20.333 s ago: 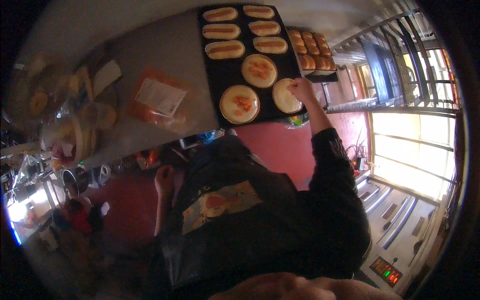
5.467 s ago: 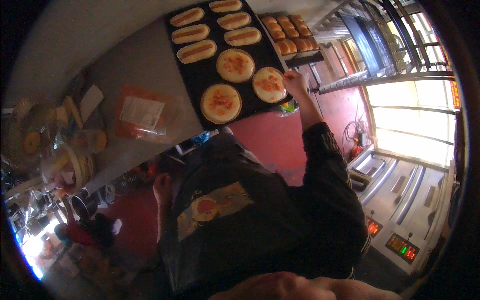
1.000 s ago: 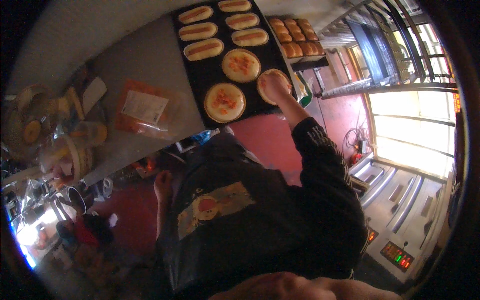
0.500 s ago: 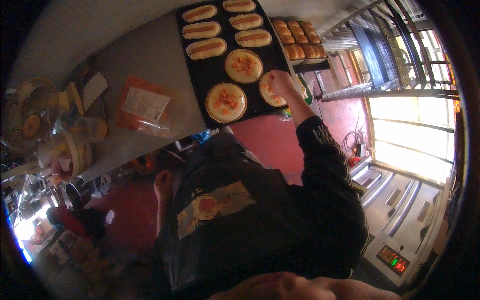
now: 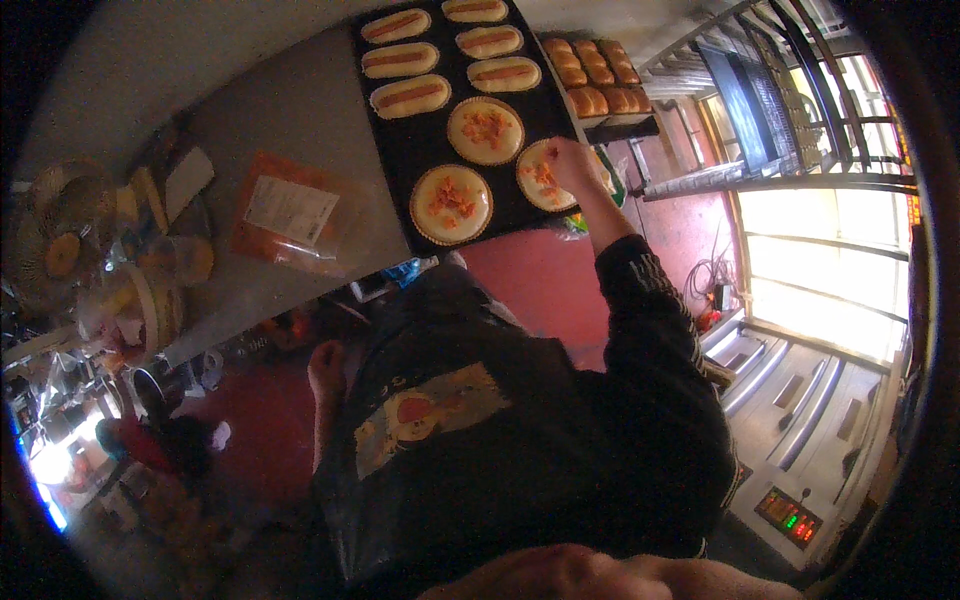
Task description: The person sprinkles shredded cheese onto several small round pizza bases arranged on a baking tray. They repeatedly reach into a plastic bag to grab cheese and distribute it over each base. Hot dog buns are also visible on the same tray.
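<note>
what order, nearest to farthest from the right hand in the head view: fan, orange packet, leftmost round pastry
1. Leftmost round pastry: on the dark tray, left of the right hand.
2. Orange packet: on the table, left of the tray.
3. Fan: far left.

The right fingers (image 5: 560, 151) are over the rightmost orange-topped round dough (image 5: 538, 187) on a black tray (image 5: 398, 150).
</note>
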The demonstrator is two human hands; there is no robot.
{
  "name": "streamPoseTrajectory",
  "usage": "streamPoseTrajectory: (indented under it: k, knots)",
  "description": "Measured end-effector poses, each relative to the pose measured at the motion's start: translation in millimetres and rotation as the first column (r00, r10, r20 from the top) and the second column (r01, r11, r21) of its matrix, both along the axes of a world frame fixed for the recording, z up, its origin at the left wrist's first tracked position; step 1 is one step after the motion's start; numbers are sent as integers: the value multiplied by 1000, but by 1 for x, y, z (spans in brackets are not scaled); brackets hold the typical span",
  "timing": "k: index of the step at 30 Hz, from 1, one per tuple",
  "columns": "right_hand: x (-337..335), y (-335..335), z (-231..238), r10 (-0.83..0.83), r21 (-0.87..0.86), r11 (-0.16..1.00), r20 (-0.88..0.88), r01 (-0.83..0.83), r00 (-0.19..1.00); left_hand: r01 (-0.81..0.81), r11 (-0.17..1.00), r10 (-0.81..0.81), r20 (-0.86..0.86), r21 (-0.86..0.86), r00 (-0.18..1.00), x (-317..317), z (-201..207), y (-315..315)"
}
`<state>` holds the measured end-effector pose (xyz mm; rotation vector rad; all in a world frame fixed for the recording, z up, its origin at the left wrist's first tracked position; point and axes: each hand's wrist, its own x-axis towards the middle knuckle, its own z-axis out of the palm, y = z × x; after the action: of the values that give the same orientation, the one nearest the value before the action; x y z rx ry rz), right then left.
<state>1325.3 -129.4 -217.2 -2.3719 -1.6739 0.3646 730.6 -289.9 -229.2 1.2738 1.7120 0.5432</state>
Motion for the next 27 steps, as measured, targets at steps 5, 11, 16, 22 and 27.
streamPoseTrajectory:
  k: [5,11,16,22,27]
  knots:
    - [-1,-5,-6,143,-197,973,110,-119,984,-34,992,38,30,-119,999,-1,3,2]
    - [-3,-13,-5,156,-55,987,89,-151,984,11,999,-11,-3,-42,1000,2,4,0]
    - [-1,-9,-5,152,-28,988,29,-152,988,-2,995,3,5,-96,1000,1,0,0]
    - [1,-4,-5,91,26,996,-83,-89,992,-27,996,30,32,-86,999,4,3,-1]
    - [4,1,-12,119,80,991,-87,-112,989,-12,993,13,3,-114,1000,6,4,1]
